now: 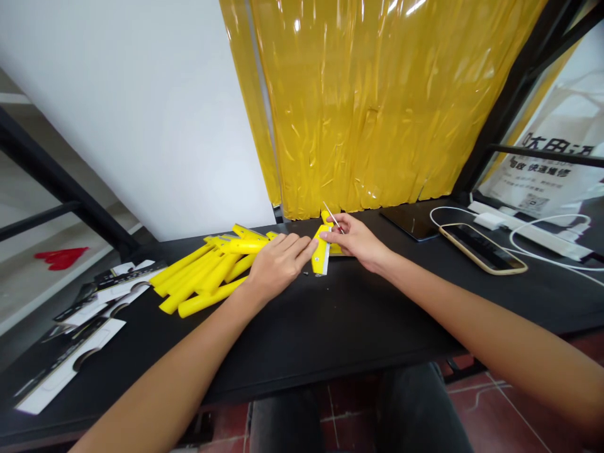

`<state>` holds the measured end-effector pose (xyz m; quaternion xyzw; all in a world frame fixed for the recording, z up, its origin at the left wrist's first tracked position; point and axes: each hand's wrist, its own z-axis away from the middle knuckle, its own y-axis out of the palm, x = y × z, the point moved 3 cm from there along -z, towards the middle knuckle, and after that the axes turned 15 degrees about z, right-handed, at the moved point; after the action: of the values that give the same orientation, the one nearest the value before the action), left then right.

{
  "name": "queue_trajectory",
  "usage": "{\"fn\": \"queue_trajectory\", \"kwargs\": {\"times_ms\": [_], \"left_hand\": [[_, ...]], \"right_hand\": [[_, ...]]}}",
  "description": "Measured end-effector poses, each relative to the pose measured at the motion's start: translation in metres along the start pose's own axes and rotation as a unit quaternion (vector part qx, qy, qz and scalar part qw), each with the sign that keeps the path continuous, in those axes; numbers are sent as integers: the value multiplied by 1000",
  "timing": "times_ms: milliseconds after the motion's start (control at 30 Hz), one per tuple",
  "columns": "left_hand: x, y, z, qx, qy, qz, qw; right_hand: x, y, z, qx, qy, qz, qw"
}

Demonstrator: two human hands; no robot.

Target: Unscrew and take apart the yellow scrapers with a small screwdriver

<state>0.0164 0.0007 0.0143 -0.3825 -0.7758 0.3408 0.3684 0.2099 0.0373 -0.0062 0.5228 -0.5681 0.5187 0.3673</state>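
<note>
A yellow scraper (320,253) with a pale metal blade along its right edge is held over the black table, its head toward me. My left hand (281,261) is closed at its left edge, fingertips against the yellow head; the thumb is hidden. Between the fingers of my right hand (357,241) is a thin screwdriver (333,215), its shaft slanting up and left, with a bit of red at the fingers. That hand's thumb also touches the scraper. Beside my left hand lies a pile of yellow scrapers (202,270), partly covered by it.
Black-and-white cardboard sleeves (78,358) lie at the left. A small dark screw (306,273) is near the scraper. To the right are a dark tablet (408,224), a phone (483,248), white cables and a power strip (533,233). Yellow plastic sheeting (368,113) hangs behind.
</note>
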Motion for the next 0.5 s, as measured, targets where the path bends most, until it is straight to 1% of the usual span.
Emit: {"fn": "queue_trajectory", "kwargs": {"times_ms": [67,133,200,267,333,400,467,500], "left_hand": [[0,0,0,2,-7,3,1000],[0,0,0,1,-16,2,1000],[-1,-2,-2,-5,-22,-4,1000],[-2,-3,-3,-7,-29,-14,999],[-1,-4,-4,-1,-49,-24,999],[4,-5,-3,6,-93,-28,995],[14,-6,2,1,-156,-23,987],[20,-7,5,-7,-189,-18,982]], "right_hand": [[-1,2,2,55,47,-38,997],[-1,4,3,93,62,-56,992],[-1,6,5,113,67,-75,988],[0,8,6,126,76,-116,982],[1,9,7,113,84,-160,977],[2,6,7,65,67,-172,981],[3,4,8,20,28,-138,990],[3,4,8,10,2,-104,995]]}}
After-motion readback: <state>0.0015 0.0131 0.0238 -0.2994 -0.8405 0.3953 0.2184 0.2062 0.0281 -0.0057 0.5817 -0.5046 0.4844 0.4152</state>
